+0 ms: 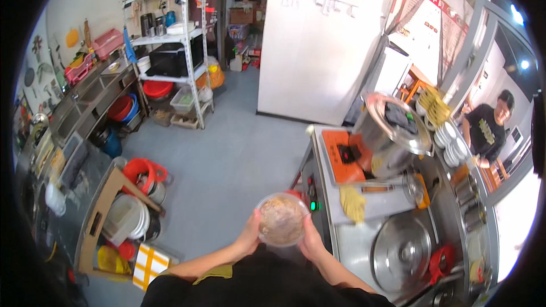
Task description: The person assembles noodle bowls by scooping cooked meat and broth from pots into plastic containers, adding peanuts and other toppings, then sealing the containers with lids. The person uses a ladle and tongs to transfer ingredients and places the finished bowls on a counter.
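Between my hands is a round, clear plastic bowl (281,222), held in front of my body above the floor. Its contents look brownish and lumpy; I cannot make out what they are. My left hand (249,234) grips the bowl's left side, and my right hand (310,241) grips its right side, the fingers of both partly hidden behind it. Just to the right of the bowl, a green light glows on the front of the steel counter (354,244).
On the counter stand a big steel pot (392,136), an orange cooker (340,156), a yellow cloth (352,204) and a round lid (401,253). A cardboard box (102,216) and buckets lie left. Ahead are a white fridge (318,45) and shelf rack (190,51). Another person (486,128) stands far right.
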### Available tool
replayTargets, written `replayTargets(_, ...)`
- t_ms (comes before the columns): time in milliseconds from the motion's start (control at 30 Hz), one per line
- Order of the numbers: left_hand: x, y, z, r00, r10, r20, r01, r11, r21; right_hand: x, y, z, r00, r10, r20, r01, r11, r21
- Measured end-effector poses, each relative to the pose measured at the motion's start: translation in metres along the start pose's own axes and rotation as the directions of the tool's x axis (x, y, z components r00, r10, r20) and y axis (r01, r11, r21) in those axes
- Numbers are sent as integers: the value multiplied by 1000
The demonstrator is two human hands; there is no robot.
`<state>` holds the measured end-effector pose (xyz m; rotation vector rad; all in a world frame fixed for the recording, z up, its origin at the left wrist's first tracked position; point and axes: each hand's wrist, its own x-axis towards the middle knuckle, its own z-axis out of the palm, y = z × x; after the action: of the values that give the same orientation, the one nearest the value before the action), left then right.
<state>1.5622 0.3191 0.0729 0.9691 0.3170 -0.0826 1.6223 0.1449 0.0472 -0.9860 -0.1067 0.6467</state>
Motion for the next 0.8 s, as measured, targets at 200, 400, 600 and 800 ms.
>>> replayTargets(200, 150, 119, -60, 971, -174, 163, 155, 980, 122, 220, -116, 39, 841, 442, 312, -410, 897, -167)
replayTargets(400, 320, 233, -105, 914, -344, 213, 305, 932, 195, 391, -155, 67, 926, 349, 140, -266, 871, -412)
replayTargets(600, 471, 298, -112, 904, -142, 403, 85, 984, 155, 542, -173, 49, 988, 10, -151, -31, 990, -135)
replayTargets(800, 626, 357, -88, 857, -278, 435, 216, 958, 186, 649, -245, 25, 983, -13, -185, 1, 998, -61)
